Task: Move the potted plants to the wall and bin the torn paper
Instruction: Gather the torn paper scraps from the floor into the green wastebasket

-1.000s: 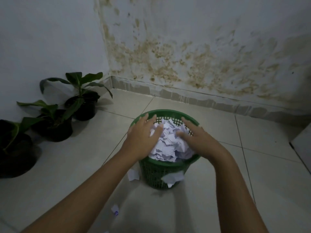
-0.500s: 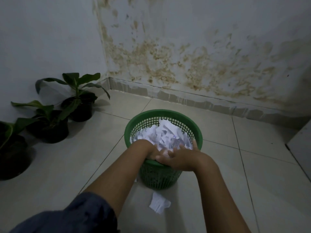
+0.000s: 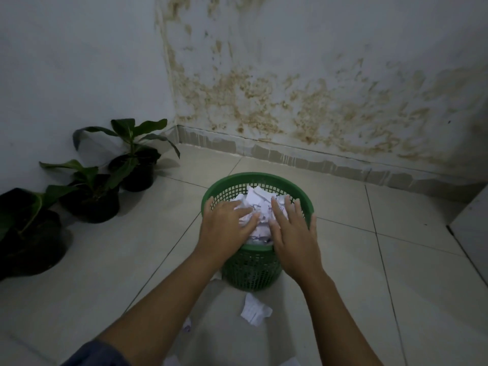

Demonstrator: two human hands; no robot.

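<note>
A green mesh bin (image 3: pixel 260 178) stands on the tiled floor, filled with torn white paper (image 3: pixel 257 200). My left hand (image 3: pixel 224 225) and my right hand (image 3: pixel 293 231) lie flat, palms down and fingers spread, on top of the paper at the near rim. Neither hand grips anything. A torn scrap (image 3: pixel 254 311) lies on the floor just in front of the bin, and a smaller scrap (image 3: pixel 187 325) lies to its left. Three potted plants in black pots stand in a row along the left wall: the far one (image 3: pixel 137 167), the middle one (image 3: pixel 91 198) and the near one (image 3: pixel 29 239).
The stained back wall (image 3: pixel 317 101) meets the left wall in a corner behind the bin. A pale cabinet edge (image 3: pixel 472 228) shows at the right. More paper bits (image 3: pixel 170 361) lie at the bottom edge near my arms.
Both hands have lifted from the near rim, where they were bunched together, and now lie spread flat on the paper. The paper sits lower in the bin.
</note>
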